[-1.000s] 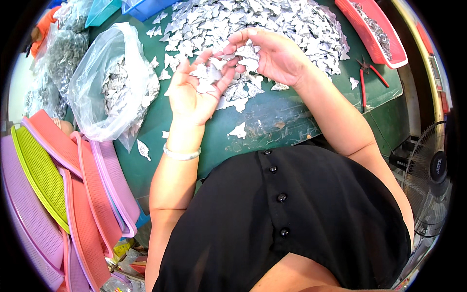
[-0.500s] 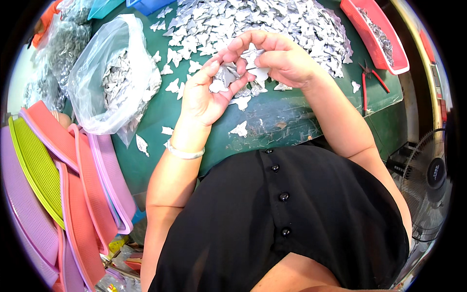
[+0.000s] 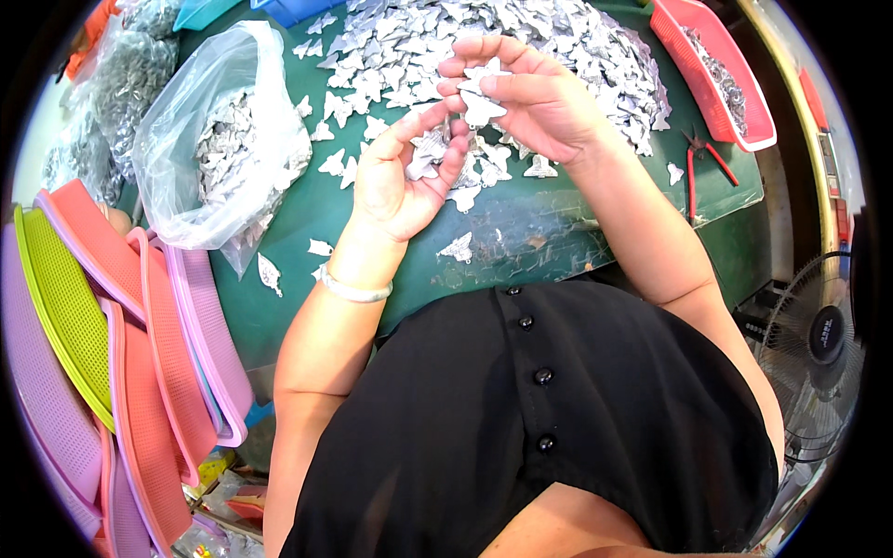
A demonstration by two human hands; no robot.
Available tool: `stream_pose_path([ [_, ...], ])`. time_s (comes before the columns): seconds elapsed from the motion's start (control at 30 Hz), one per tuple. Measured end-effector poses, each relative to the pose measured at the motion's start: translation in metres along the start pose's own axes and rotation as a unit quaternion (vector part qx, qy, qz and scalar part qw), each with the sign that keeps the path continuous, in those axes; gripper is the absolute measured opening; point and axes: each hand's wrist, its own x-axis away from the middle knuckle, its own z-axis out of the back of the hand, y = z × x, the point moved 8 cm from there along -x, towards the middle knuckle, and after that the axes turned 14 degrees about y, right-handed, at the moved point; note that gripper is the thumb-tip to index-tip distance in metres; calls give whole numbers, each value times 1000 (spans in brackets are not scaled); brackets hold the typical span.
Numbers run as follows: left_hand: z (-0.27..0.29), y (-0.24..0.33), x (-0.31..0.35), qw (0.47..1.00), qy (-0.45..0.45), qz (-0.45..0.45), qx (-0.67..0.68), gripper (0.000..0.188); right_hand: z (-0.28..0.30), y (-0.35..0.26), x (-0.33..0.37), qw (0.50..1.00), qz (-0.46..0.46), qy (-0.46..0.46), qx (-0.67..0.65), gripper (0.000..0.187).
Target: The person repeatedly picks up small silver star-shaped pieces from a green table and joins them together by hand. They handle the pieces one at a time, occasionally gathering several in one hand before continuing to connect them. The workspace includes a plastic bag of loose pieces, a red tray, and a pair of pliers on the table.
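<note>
My left hand (image 3: 395, 186) is cupped, palm up, around a few silvery butterfly-shaped metal pieces (image 3: 426, 156). Just to the right and farther off, my right hand (image 3: 549, 107) pinches another metal butterfly piece (image 3: 484, 107) between thumb and fingers; whether it is one piece or two overlapping, I cannot tell. The fingertips of both hands are close together. Beyond them a large heap of the same metal pieces (image 3: 558, 37) covers the far part of the green table (image 3: 372, 256). Several loose ones lie under and around my hands.
A clear plastic bag (image 3: 167, 186) of metal pieces stands at left, above stacked pink, purple and green plastic baskets (image 3: 70, 316). At right are a pink basket (image 3: 688, 65) with small metal parts, red-handled pliers (image 3: 693, 177) and a black fan (image 3: 819, 335).
My right hand has moved slightly up and away from my left, carrying its piece. The left hand stays nearly in place, still holding pieces.
</note>
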Motion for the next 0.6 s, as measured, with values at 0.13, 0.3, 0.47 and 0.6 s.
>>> stream_pose_path([
  [0.13,-2,-5,-2,994,-84,63,43,32,-8,2,-1,1000,-7,-3,-22,27],
  [0.3,-8,1,4,998,-7,-49,-28,34,-10,-3,0,1000,3,22,-22,27],
  [0.47,-13,-2,4,999,-38,-37,-7,33,-13,-6,2,1000,13,27,-6,26],
  [0.6,-13,-1,7,998,-21,-55,-22,31,-17,-5,4,1000,10,21,-7,27],
])
